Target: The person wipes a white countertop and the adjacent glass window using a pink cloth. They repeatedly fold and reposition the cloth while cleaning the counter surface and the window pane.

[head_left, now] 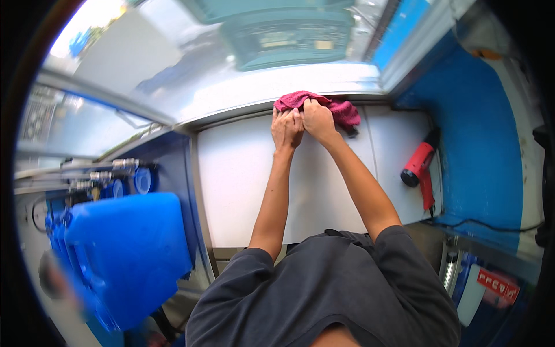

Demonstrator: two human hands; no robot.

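Note:
A dark pink cloth (345, 113) lies bunched along the far edge of the white counter (243, 191), close to the window sill. My left hand (287, 128) presses on its left part, fingers closed against the fabric. Just to the right, my right hand (318, 120) grips the same cloth in a closed fist, and the two hands touch or nearly touch. A loose end of the cloth hangs out to the right of my right hand. Beneath that end shows a small dark thing (352, 133), too little of it to name.
A red and black heat gun (418, 165) rests on the counter's right side, its cord (480, 224) running right past the blue wall (468, 115). Large blue jerrycans (133, 254) stand at left, below metal fittings (104, 176). A window (202, 63) rises beyond the counter.

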